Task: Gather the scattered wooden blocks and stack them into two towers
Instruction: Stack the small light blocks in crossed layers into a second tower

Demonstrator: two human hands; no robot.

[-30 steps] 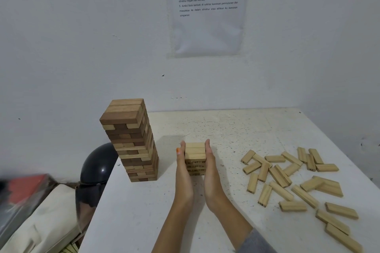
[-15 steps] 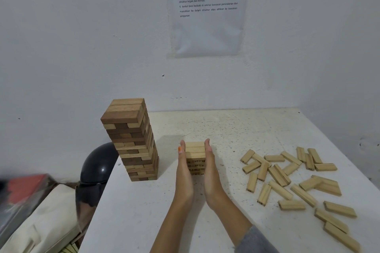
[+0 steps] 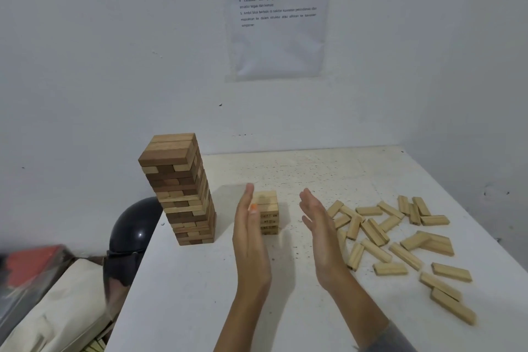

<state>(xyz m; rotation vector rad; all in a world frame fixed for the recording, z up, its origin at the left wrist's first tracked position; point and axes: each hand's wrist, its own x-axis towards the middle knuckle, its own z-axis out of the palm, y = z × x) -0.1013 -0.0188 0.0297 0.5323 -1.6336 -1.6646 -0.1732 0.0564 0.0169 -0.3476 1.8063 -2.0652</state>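
- Lower left of frame: round black helmet [image 3: 134,226] sat off the edge of the white table [image 3: 200,294]. Not part of the job.
- Left of centre: tall tower of mixed dark and pale wooden blocks [image 3: 180,188] stood upright near the table's left edge, untouched. Judged complete or near it.
- Centre: your left hand [image 3: 251,240] was held flat and on edge, fingers straight, gripping nothing. It overlapped the left face of the short stack of pale wooden blocks [image 3: 270,208]; whether it touched could not be told.
- The short stack stood alone at centre frame, squared and only a few layers high.
- Right of centre: your right hand [image 3: 318,237] was flat, fingers straight and slightly spread, empty, apart from the stack and leaning toward the right of the frame.
- Change: half a second earlier both palms had pressed the stack's sides; they had since parted. Squaring-up looked finished.
- Right of frame: loose pale wooden blocks [image 3: 428,243] lay scattered flat, many left. The second tower was barely begun; fetching more blocks seemed the next step.
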